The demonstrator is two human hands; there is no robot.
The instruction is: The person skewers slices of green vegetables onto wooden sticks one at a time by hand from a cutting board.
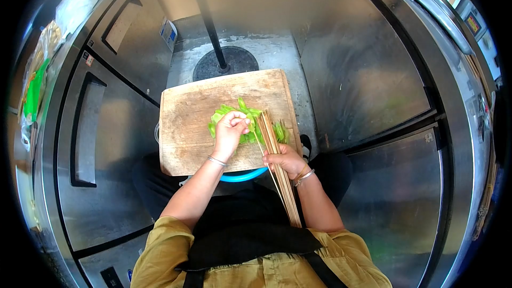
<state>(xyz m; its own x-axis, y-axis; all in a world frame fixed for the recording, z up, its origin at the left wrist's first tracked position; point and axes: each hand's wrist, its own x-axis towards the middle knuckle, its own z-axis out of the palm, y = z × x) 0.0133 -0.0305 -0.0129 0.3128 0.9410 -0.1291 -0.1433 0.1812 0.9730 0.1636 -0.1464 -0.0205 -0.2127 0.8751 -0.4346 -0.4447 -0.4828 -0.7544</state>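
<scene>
The left hand [229,132] has its thumb and fingertips pinched together on a green piece [251,123], at the upper end of a thin stick [271,174], while the right hand [288,161] is wrapped round a thick bundle of sticks [277,162] that slants down toward the person's apron [245,245]. Beneath and around the fingers, a loose heap of green pieces [220,113] lies near the middle of a worn wooden board [186,122], with some beyond the bundle, to its right. Under the board's near edge shows the rim of a blue container [244,176] (its contents are hidden by the wood). Past the far edge stands a round black base [226,63] with a pole. Steel cabinets [368,64] flank the spot, doors shut; at upper left sits a whitish plastic bag [80,2], its contents impossible to tell.
</scene>
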